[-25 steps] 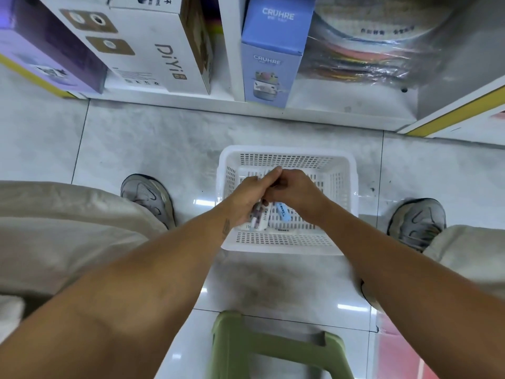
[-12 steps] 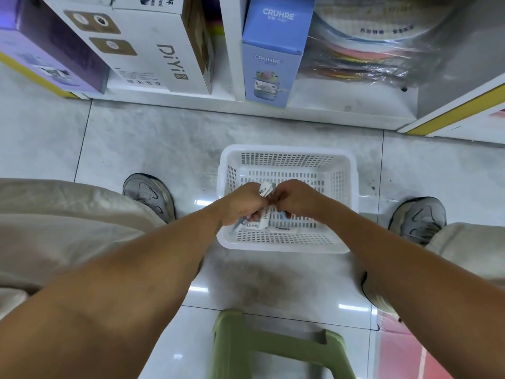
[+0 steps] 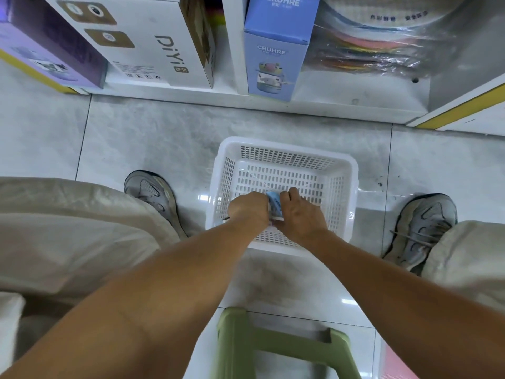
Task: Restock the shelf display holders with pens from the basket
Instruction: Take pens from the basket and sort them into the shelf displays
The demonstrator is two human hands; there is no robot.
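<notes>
A white perforated plastic basket (image 3: 284, 149) stands on the tiled floor between my feet. Both hands reach down inside it, close together. My left hand (image 3: 250, 207) is curled around a bundle of pens, most of it hidden under the fist. My right hand (image 3: 299, 214) grips the same bundle from the right; a blue and white pack of pens (image 3: 274, 205) shows between the two hands. The rest of the basket floor looks bare. No display holders are in view.
A low white shelf (image 3: 273, 105) runs across the top with a DiYi box (image 3: 153, 42), a blue CRUHRE box (image 3: 273, 50) and wrapped coloured goods (image 3: 382, 36). A green stool (image 3: 273, 343) is under me. My shoes (image 3: 150, 192) (image 3: 420, 228) flank the basket.
Both hands have sunk lower toward the basket floor with the pens, and now hold a blue and white pack between them.
</notes>
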